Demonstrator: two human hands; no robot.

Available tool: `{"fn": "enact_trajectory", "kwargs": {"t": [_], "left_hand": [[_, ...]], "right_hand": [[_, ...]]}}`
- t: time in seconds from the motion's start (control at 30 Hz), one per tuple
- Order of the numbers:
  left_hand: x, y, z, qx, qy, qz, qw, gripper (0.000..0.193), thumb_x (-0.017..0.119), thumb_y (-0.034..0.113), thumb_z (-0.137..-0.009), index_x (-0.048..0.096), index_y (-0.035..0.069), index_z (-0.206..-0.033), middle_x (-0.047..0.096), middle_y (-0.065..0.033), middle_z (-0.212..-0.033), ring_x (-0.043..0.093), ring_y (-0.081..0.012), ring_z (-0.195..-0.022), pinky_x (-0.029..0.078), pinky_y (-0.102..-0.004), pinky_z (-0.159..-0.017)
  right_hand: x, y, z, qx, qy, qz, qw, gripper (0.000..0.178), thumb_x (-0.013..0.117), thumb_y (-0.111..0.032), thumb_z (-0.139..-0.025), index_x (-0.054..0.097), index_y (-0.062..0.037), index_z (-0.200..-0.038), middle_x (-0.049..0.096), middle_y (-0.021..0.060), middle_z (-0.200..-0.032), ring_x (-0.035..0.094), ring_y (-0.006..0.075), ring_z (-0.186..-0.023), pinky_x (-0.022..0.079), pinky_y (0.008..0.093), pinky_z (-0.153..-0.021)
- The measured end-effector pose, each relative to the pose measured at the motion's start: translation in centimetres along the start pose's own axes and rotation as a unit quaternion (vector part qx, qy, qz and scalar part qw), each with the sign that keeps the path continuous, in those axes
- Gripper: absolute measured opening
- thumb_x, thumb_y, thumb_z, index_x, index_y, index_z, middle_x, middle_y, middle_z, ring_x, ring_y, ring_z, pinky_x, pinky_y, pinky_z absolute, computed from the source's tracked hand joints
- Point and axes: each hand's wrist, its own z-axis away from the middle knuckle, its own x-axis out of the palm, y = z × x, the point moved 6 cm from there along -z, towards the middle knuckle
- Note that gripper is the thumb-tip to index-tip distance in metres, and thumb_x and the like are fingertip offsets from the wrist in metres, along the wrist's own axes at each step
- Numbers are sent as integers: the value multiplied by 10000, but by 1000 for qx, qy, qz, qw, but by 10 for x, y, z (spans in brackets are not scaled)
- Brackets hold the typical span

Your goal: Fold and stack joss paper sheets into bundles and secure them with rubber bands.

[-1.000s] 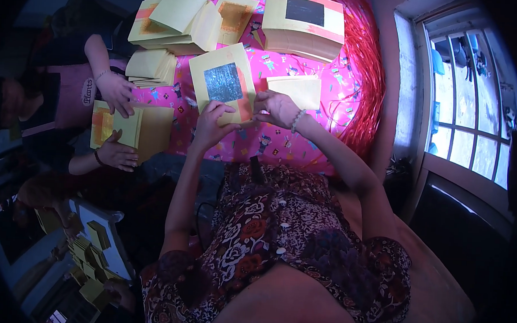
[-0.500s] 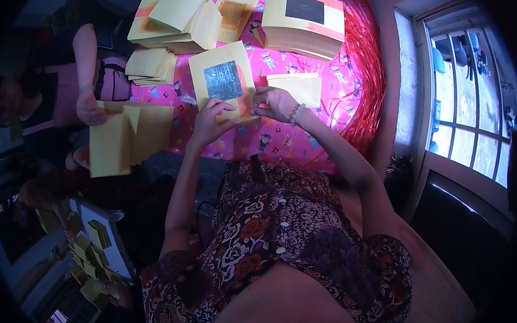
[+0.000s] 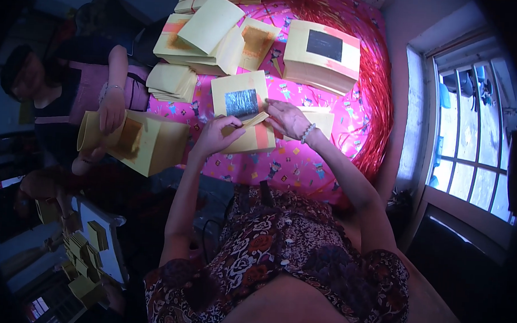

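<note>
A yellow sheet of joss paper (image 3: 220,97) with a shiny silver foil rectangle and a red band lies before me on the pink table. Its near part is folded up into a raised ridge across the middle. My left hand (image 3: 218,135) pinches the left end of that fold between thumb and fingers. At the right end, my right hand (image 3: 289,120), with a beaded bracelet on its wrist, grips the fold with its fingertips. Partly hidden beneath the right hand is a pale folded piece of yellow paper (image 3: 322,121).
Thick stacks of yellow paper (image 3: 317,71) stand at the back, beside a looser stack (image 3: 191,57) and folded pieces (image 3: 172,82). Red strands (image 3: 376,117) run along the right edge. At left, a co-worker (image 3: 112,109) handles yellow paper (image 3: 161,143). A barred window (image 3: 473,142) is at right.
My hands have brought the near part of the sheet up into a fold, where it lay flat before. The view has shifted, and the co-worker's paper has turned to show an orange patch.
</note>
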Motion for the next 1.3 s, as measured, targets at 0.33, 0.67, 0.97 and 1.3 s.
{"fn": "enact_trajectory", "kwargs": {"t": [0.33, 0.67, 0.97, 1.3], "left_hand": [[-27, -97, 2, -130, 129, 242, 953, 326, 685, 143, -835, 584, -15, -1102, 649, -51, -938, 623, -116, -850, 517, -263, -738], [-12, -102, -8, -163, 303, 24, 939, 279, 667, 237, -852, 496, 23, -800, 450, -47, -581, 431, -136, -511, 361, -316, -487], [-8, -104, -7, -175, 305, -4, 936, 252, 626, 173, -875, 510, 27, -1046, 628, -62, -772, 577, -126, -647, 459, -294, -606], [-10, -99, -12, -197, 288, -7, 937, 284, 601, 187, -888, 470, 55, -1102, 655, -130, -825, 651, -242, -714, 480, -376, -634]], "right_hand": [[1, 24, -29, 191, 15, -86, 978, 238, 544, -253, -907, 461, -29, -912, 548, 186, -716, 574, 369, -674, 462, 458, -620], [21, 41, -22, 392, 121, -183, 893, 301, 619, -319, -878, 598, -26, -813, 621, 113, -646, 603, 223, -565, 482, 346, -564], [21, 40, -26, 381, 138, -117, 907, 270, 641, -292, -867, 594, -35, -800, 622, 112, -625, 605, 264, -530, 464, 363, -500], [19, 41, -31, 386, 121, -87, 910, 281, 638, -298, -869, 595, -28, -802, 620, 115, -607, 606, 279, -525, 472, 371, -509]]}}
